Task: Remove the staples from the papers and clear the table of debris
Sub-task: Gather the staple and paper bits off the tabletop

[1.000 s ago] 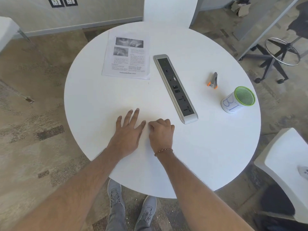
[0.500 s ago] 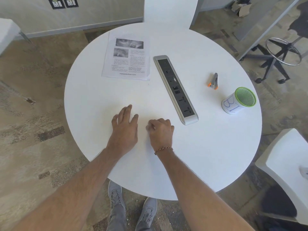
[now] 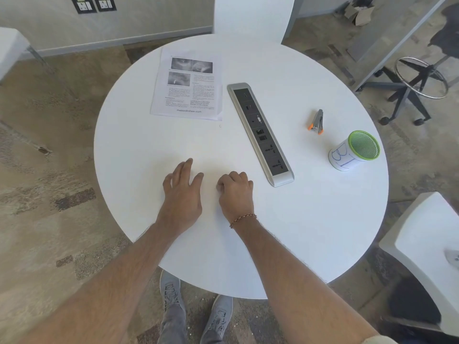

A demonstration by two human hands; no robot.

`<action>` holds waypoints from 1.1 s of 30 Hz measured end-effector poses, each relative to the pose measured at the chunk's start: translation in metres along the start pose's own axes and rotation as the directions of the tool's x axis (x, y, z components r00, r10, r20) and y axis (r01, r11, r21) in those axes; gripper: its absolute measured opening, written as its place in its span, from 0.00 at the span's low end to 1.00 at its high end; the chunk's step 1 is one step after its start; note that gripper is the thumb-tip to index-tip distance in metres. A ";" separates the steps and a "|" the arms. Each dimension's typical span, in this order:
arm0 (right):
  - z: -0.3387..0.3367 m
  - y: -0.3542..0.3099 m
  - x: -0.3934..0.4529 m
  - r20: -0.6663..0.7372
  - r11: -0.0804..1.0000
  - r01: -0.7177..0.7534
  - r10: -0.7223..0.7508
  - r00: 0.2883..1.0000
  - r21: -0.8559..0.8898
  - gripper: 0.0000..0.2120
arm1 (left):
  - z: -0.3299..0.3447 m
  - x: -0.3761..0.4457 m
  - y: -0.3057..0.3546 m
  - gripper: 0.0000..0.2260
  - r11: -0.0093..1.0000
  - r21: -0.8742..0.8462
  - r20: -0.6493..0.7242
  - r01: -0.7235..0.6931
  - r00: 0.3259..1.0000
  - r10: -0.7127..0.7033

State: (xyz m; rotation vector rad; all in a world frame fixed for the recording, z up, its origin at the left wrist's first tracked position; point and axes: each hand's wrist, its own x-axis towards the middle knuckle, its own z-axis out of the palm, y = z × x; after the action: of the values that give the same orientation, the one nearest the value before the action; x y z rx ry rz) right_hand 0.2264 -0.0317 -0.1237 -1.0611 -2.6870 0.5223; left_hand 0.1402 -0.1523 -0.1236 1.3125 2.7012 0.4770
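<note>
The printed papers lie flat at the far left of the round white table. A tiny pale speck of debris lies just off the papers' near right corner. The orange and grey staple remover rests on the table's right side, with a green-rimmed mesh cup labelled in blue pen beside it. My left hand rests palm down near the front edge, fingers loosely together. My right hand sits beside it with curled fingers pressed on the tabletop; I cannot see anything in it.
A long grey socket strip runs diagonally across the table's middle. White chairs stand at the far side and at the right. A black stool base stands on the floor at the far right. My grey shoes show under the table edge.
My left hand has drawn its fingers together and slid slightly left, away from the right hand. My right hand stays curled in the same spot.
</note>
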 end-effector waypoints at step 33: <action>-0.025 -0.001 0.010 0.237 0.979 0.088 -0.042 0.971 -0.184 0.13 | -0.006 0.007 0.011 0.26 1.000 -0.010 -0.013 -0.016 1.000 0.016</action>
State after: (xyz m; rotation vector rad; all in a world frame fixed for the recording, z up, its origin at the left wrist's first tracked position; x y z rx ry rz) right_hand 0.2268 -0.0197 -0.0993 -1.0104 -3.0195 0.4009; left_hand 0.1428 -0.1418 -0.1144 1.3346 2.6967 0.5009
